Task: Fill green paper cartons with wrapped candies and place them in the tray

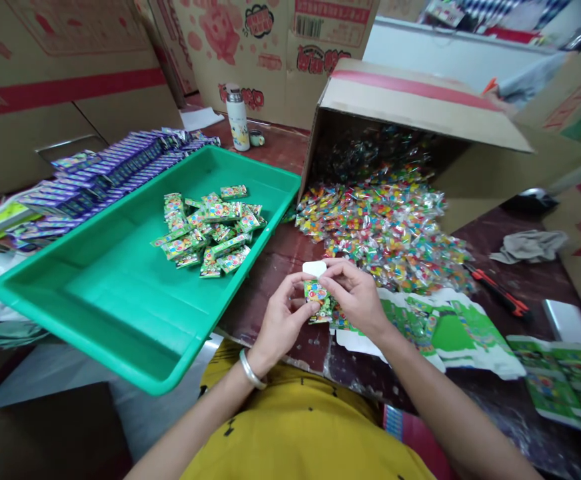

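Observation:
A small green printed candy box (319,298) stands upright between my hands, its white top flap raised. My left hand (286,313) grips the box's left side with thumb and fingers. From the right, my right hand (353,293) pinches its upper edge near the flap. Behind my hands lies a heap of clear bags of colourful candy (385,227), spilling from a tipped cardboard carton (415,107). Flat green box blanks (450,333) lie beside and partly under my right forearm. To the left, a green tray (105,287) holds a pile of filled-looking small boxes (210,230).
Rows of purple boxes (115,167) line the tray's far left side. A thermos (237,119) stands behind the tray. A red and black cutter (500,291), a grey cloth (528,245) and more green packaging (565,380) lie at the right. Large cartons (270,60) wall the back.

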